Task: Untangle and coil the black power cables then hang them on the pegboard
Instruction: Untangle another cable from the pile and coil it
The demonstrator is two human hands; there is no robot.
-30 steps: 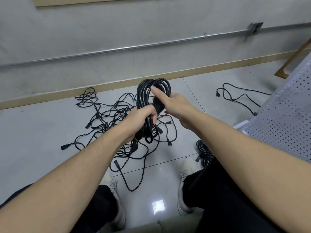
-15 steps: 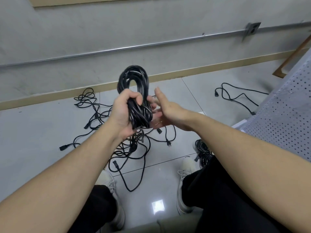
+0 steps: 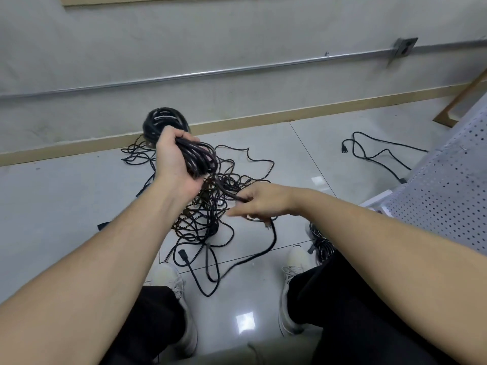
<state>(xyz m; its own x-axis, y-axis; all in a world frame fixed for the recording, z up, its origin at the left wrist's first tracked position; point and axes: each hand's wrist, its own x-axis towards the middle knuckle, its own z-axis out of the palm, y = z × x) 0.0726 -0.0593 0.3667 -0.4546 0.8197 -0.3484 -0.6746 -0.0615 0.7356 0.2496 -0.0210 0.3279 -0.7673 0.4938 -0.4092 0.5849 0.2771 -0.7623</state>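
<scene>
My left hand [image 3: 175, 164] grips a thick coil of black power cable [image 3: 168, 125] around its middle, held up above the floor. A loose tail of that cable [image 3: 224, 189] runs down from the coil to my right hand [image 3: 259, 202], which pinches it lower and to the right. Below both hands a tangled heap of black cables [image 3: 210, 206] lies on the floor tiles. The white perforated pegboard [image 3: 448, 196] leans at the right edge.
A single black cable [image 3: 374, 151] lies apart on the floor at the right. Another black bundle [image 3: 320, 242] sits by my right shoe [image 3: 292, 283]. My left shoe [image 3: 174, 291] is near a loose plug [image 3: 183, 256]. A metal conduit [image 3: 237, 69] runs along the wall.
My left hand tipped the coil over to the left and back. My right hand left the coil, dropped lower and now pinches the loose tail.
</scene>
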